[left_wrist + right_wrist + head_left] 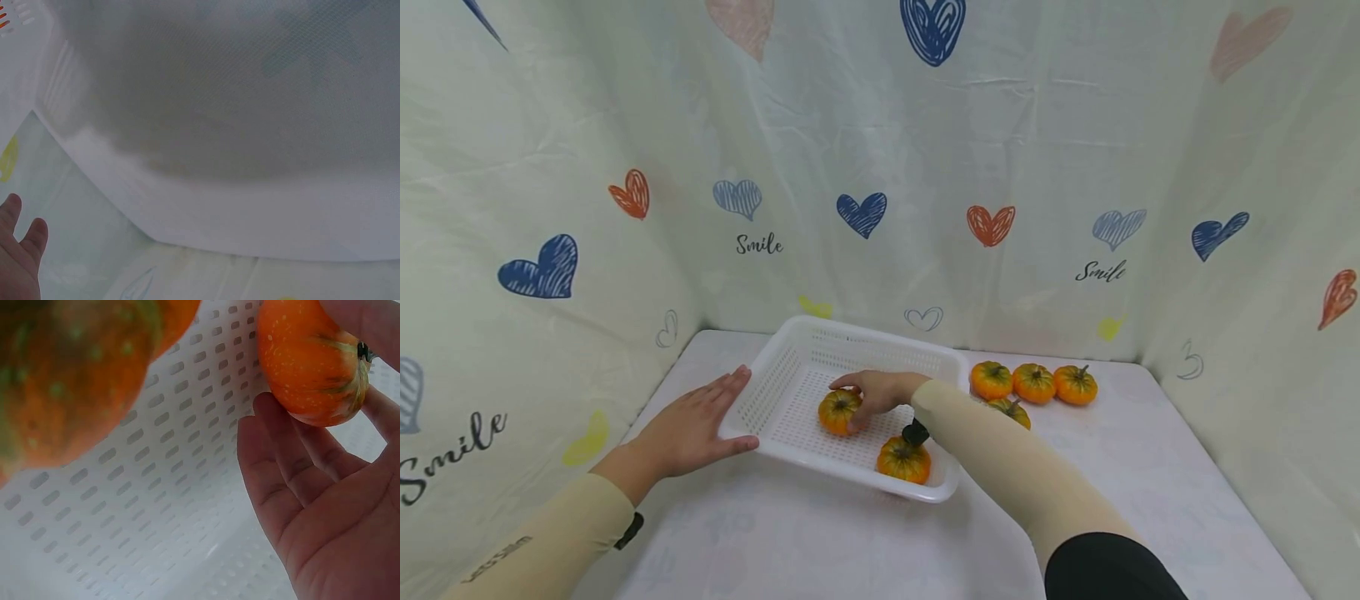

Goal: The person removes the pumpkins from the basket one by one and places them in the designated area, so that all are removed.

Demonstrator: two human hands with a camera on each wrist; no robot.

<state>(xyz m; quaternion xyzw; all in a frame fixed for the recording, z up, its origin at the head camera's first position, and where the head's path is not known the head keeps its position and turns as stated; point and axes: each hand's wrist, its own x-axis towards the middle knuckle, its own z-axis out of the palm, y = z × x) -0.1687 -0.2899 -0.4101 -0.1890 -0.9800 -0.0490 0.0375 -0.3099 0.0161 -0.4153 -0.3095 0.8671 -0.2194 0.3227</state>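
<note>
your right hand (883, 392) grips a pumpkin (835, 412) in the basket (872, 346) by the back edge of the worktop (820, 542), your straight-fingered left hand (696, 425) at its left end, while loose pumpkins (1033, 384) lie nearer your right hand.

Orange pumpkins (904, 462) show green-yellow streaks and pale flecks; the white basket (790, 417) is pierced in regular rows. The tabletop (820, 542) is whitish, the pale curtain (805, 125) printed with blue, red and pink hearts (862, 215) and black script (760, 244), the sleeves (557, 533) beige.
</note>
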